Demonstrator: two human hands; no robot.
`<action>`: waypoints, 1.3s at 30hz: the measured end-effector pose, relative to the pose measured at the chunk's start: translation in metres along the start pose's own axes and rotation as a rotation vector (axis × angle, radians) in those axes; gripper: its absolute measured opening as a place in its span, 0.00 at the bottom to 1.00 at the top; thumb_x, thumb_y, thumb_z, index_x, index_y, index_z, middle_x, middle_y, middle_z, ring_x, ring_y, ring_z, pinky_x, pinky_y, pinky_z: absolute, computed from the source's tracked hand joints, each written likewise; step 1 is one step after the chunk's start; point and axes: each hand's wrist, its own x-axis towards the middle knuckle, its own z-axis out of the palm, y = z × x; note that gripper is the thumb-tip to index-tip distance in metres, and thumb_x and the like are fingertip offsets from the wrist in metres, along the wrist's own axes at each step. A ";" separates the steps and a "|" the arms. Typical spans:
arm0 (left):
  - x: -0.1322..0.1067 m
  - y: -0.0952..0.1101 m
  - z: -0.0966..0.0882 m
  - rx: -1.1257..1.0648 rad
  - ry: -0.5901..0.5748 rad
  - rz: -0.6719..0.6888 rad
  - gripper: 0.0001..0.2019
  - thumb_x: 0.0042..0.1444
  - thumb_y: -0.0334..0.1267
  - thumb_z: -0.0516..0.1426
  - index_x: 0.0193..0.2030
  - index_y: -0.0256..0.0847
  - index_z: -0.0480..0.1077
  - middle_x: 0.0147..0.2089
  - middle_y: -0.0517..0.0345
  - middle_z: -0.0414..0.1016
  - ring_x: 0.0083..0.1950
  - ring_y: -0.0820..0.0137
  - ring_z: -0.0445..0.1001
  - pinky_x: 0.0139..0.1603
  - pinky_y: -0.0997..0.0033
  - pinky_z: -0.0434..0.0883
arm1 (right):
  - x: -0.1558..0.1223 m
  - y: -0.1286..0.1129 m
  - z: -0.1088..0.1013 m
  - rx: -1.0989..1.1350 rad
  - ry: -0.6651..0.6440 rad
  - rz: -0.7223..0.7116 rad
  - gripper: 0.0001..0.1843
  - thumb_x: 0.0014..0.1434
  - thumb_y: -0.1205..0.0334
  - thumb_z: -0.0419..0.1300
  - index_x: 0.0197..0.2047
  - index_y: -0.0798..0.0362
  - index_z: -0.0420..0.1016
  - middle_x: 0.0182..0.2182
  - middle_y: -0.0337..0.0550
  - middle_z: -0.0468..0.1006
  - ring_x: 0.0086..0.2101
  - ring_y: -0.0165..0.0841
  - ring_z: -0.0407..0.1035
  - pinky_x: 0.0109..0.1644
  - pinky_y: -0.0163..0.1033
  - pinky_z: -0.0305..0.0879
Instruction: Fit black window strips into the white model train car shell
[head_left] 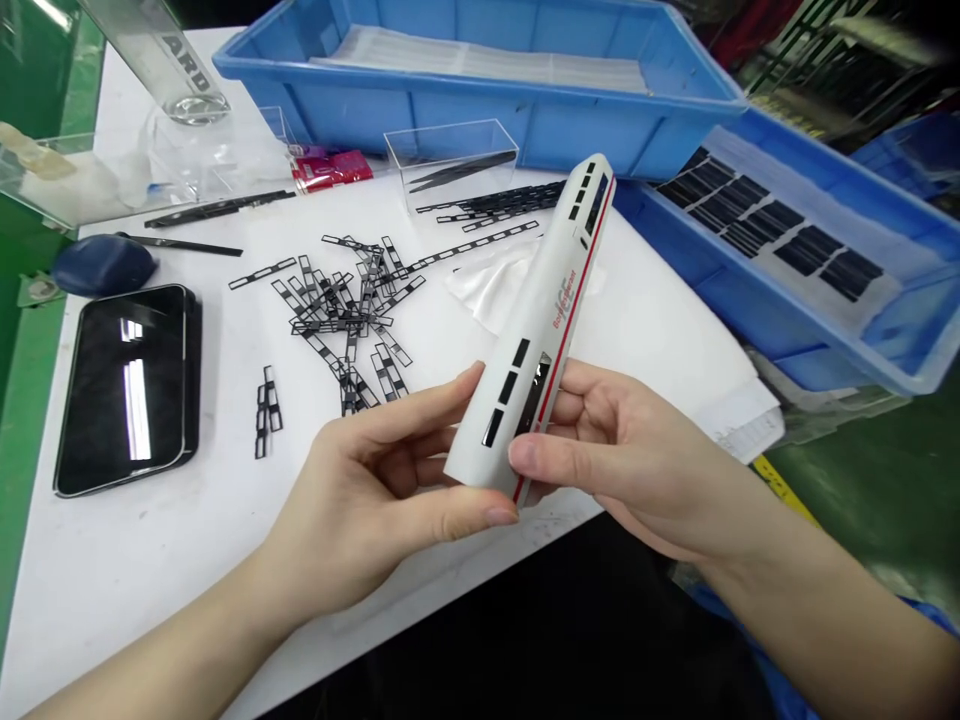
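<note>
A long white model train shell (551,300) with a red stripe and black window openings is held tilted above the white table (150,540), its far end pointing up and right. My left hand (375,490) grips its near end from the left, thumb under the bottom edge. My right hand (622,450) holds the same end from the right, thumb pressed on the side by the windows. A heap of black window-frame strips (349,300) lies on the table just beyond my hands.
A black tray (127,385) sits at left, with a dark blue pad (101,265) behind it. A clear plastic box (450,160) and a red packet (330,168) stand at the back. Two blue bins (480,110) (795,300) border the far and right sides; the right one holds black strips.
</note>
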 end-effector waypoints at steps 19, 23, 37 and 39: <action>0.002 0.001 0.000 -0.020 -0.063 0.070 0.28 0.55 0.21 0.71 0.60 0.51 0.81 0.65 0.58 0.80 0.67 0.55 0.78 0.63 0.70 0.80 | -0.001 -0.002 0.008 -0.062 0.010 -0.168 0.11 0.70 0.63 0.67 0.54 0.48 0.79 0.49 0.43 0.87 0.47 0.36 0.83 0.50 0.39 0.83; 0.001 0.000 0.000 -0.020 -0.078 0.064 0.28 0.56 0.21 0.70 0.59 0.53 0.82 0.66 0.59 0.80 0.68 0.54 0.77 0.64 0.69 0.79 | -0.001 0.000 0.013 -0.076 0.045 -0.193 0.11 0.66 0.66 0.70 0.50 0.49 0.79 0.46 0.42 0.87 0.45 0.36 0.83 0.49 0.38 0.83; 0.001 -0.005 0.001 0.095 -0.081 0.135 0.31 0.57 0.19 0.69 0.64 0.50 0.78 0.64 0.58 0.81 0.64 0.60 0.81 0.63 0.70 0.80 | -0.001 0.008 0.028 -0.233 0.210 -0.277 0.18 0.58 0.72 0.75 0.48 0.52 0.77 0.38 0.37 0.87 0.41 0.31 0.84 0.45 0.30 0.82; 0.002 -0.006 0.001 0.141 -0.072 0.145 0.30 0.60 0.19 0.68 0.65 0.52 0.77 0.65 0.60 0.81 0.64 0.63 0.81 0.64 0.74 0.79 | -0.001 0.009 0.026 -0.249 0.210 -0.304 0.17 0.60 0.69 0.74 0.50 0.52 0.77 0.40 0.39 0.87 0.43 0.32 0.84 0.47 0.31 0.82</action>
